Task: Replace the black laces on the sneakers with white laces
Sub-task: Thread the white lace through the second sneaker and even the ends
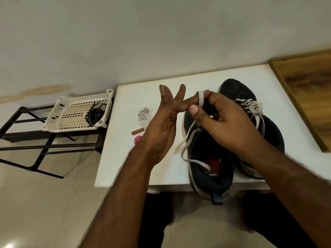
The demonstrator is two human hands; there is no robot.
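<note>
Two dark sneakers stand on the white table [136, 93]. The right sneaker [268, 129] carries a white lace tied in a bow [250, 106]. Above the left sneaker [209, 172], my right hand [227, 122] pinches a white lace [200, 99] and loops it over a finger of my left hand [161, 126]. That hand is raised with straight, spread fingers. The lace's loose ends hang down over the left sneaker's opening. The black laces [94, 113] lie coiled in a white basket [62, 102] at the left.
The basket sits on a black metal rack [26, 138] left of the table. On the table lie a crumpled white scrap [144, 116], a small red cylinder [137, 131] and a pink object [138, 139]. A wooden board [308, 92] leans at the right.
</note>
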